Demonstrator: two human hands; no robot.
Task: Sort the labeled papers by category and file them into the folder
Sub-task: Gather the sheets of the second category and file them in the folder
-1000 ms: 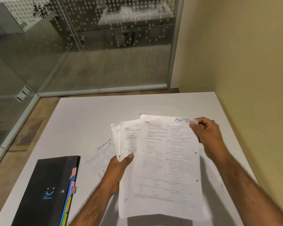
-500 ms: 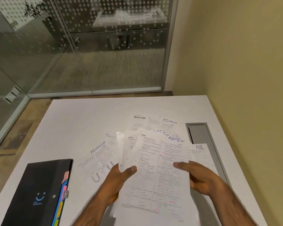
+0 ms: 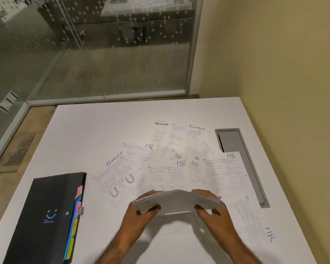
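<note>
Stack of papers (image 3: 176, 201) is way lower now. A second ago it was held up, fanned out toward the camera with the ADMIN sheet on top and the right hand up at that sheet's top corner. Now it sits in the lower middle of the frame, just over the table (image 3: 103, 130), bowed and nearly edge-on, so no label on it can be read.

Left hand (image 3: 139, 216) grips its left end with fingers wrapped round it. Right hand (image 3: 215, 216) does the same at the right end, though motion blur makes the exact finger placement a bit of a guess. My read is that the bundle is being squared up or set down.

Lowering it uncovered the loose sheets spread mid-frame: FINANCE sheet (image 3: 118, 174) on the left, HR sheet (image 3: 171, 174) in the centre, more of both around them. The categories are all mixed, so sorting has barely begun.

Black folder (image 3: 44, 216) lies closed at lower left, with coloured tabs (image 3: 74, 225) along its right edge, well apart from both hands.
</note>
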